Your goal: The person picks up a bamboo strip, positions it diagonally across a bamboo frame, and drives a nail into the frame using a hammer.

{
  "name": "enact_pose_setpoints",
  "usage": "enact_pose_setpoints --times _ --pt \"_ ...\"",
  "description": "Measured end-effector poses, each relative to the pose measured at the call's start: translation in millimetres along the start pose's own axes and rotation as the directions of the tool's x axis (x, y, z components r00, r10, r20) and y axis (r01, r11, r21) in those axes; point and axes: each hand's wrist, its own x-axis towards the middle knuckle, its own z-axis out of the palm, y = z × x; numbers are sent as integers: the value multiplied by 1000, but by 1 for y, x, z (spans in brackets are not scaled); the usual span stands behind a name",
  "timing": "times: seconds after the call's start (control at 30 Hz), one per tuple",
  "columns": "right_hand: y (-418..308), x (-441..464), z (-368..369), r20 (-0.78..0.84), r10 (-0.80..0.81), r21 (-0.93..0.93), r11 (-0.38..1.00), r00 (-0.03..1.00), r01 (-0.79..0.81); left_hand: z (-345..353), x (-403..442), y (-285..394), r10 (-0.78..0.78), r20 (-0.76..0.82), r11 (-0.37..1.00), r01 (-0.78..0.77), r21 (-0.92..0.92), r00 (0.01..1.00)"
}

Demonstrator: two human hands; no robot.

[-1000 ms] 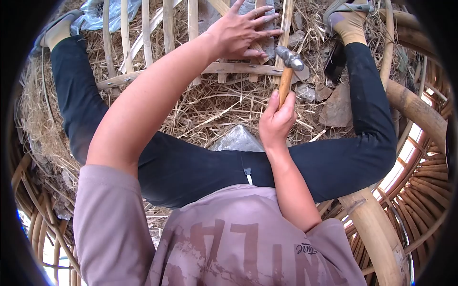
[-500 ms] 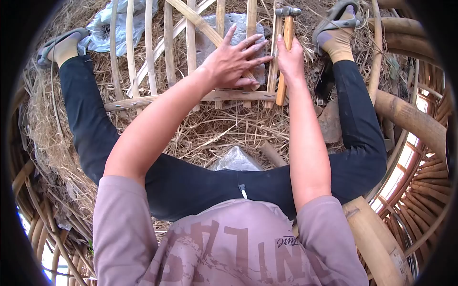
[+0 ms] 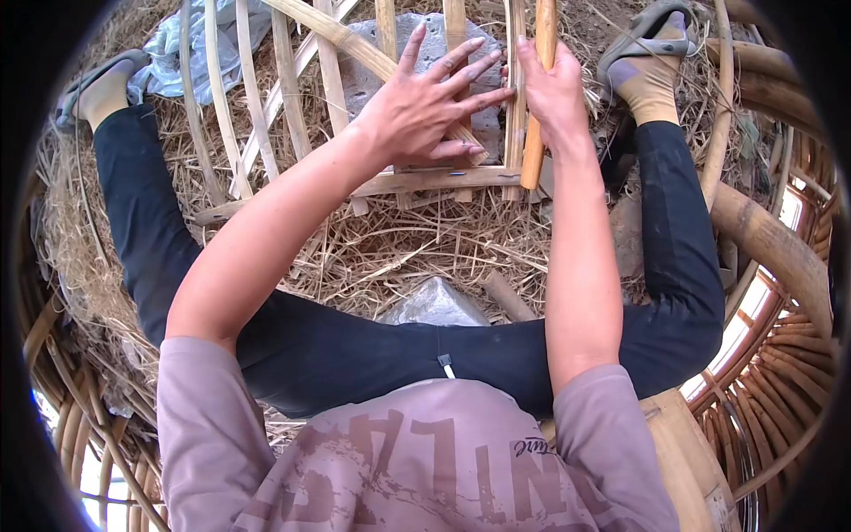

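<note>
My left hand (image 3: 434, 102) lies with fingers spread over a diagonal bamboo strip (image 3: 355, 43), near the lower corner of a frame of bamboo slats. My right hand (image 3: 557, 93) is wrapped round the wooden handle of a hammer (image 3: 532, 164), just right of the frame's right-hand slat (image 3: 514, 66). The hammer's head lies beyond the top edge of the view. A bottom crosspiece (image 3: 425, 180) joins the slat ends. Beneath the slats sits a grey stone block (image 3: 424, 37), partly covered by my left hand.
Dry straw (image 3: 372, 239) covers the ground between my legs. A grey block (image 3: 436, 303) lies close to my lap. Crumpled clear plastic (image 3: 173, 58) is at the upper left. Thick bamboo poles (image 3: 771, 230) and stacked canes (image 3: 780, 355) stand along the right.
The hammer has risen toward the top, so its head has left the view. My right hand has moved slightly up and right. My left hand stays spread on the diagonal strip.
</note>
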Motion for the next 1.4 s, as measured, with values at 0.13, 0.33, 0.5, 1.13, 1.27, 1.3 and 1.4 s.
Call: enact_pose_setpoints --times 0.13,0.33,0.5,1.13,1.27,1.3,1.4 --pt "-4 0 -1 8 41 93 995 999 -41 2 -1 -3 -12 -50 1000 10 -22 999" --pt "-9 5 -8 72 -22 170 985 997 9 -17 -2 -8 10 -81 1000 -11 -11 997" --pt "-25 30 8 -63 -65 85 994 996 70 -18 9 -28 16 -185 1000 -16 -1 983" --pt "-60 -17 -1 -223 -481 -623 740 848 256 -3 25 -35 -34 -129 999 32 -16 991" --pt "-53 -62 14 -279 -280 -449 884 919 132 -25 22 -35 -37 -19 999 37 11 999" --pt "-47 -68 16 -247 -201 -506 861 948 51 -23 21 -34 -33 -23 999 33 14 999" --pt "-28 -76 26 -156 -118 -457 889 981 34 -13 22 -35 -27 -57 999 30 37 998"
